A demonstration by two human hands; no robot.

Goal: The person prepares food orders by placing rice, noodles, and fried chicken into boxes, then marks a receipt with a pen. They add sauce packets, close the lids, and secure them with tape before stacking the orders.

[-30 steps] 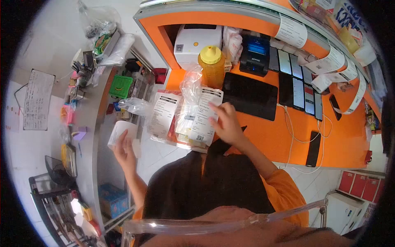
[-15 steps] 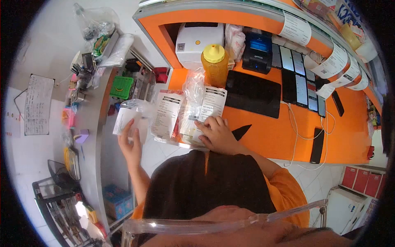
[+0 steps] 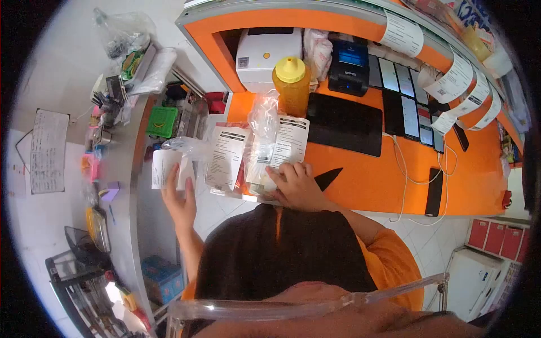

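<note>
My left hand [image 3: 179, 197] is off the counter's left end, gripping a clear plastic bag [image 3: 189, 147] with a white printed receipt [image 3: 163, 168] on it. Beside it, a second receipt [image 3: 226, 155] lies on a clear packet with something red under it, at the counter's edge. My right hand [image 3: 296, 185] rests with bent, parted fingers on the lower part of another clear plastic packet [image 3: 262, 135], which carries a third receipt [image 3: 290, 139]. What these packets contain is hard to make out. A yellow-capped squeeze bottle [image 3: 291, 90] stands just behind them.
A black tablet [image 3: 345, 125] and several phones [image 3: 410, 115] with white cables lie on the orange counter [image 3: 377, 191]. A white printer [image 3: 268, 59] and a dark receipt printer [image 3: 348, 67] stand at the back. Receipt strips [image 3: 453, 81] hang at right. A grey shelf [image 3: 127, 186] runs along the left.
The view has shifted slightly. My left hand still grips the bag and my right hand stays on its packet, with only small finger movement.
</note>
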